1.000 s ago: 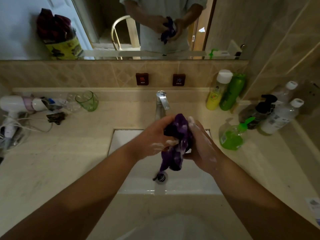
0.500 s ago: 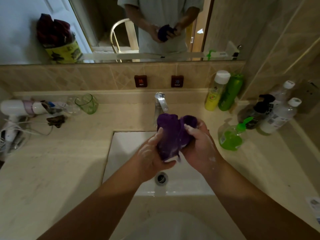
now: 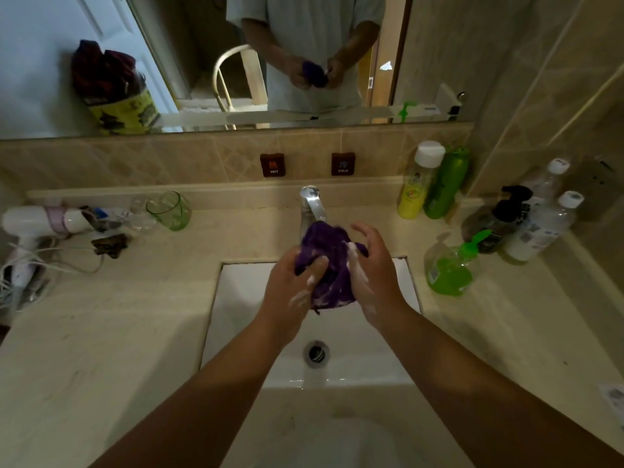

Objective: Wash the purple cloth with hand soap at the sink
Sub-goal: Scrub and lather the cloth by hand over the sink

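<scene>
My right hand point(image 3: 366, 265) has loosened, fingers spread against the bunched purple cloth point(image 3: 329, 265) above the sink point(image 3: 243, 298), while my left hand point(image 3: 293, 285) grips it; I should knead the lather through evenly over the basin.

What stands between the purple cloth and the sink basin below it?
Nothing visible. The purple cloth, gripped by the left hand with the right hand against it, hangs directly above the sink.
</scene>
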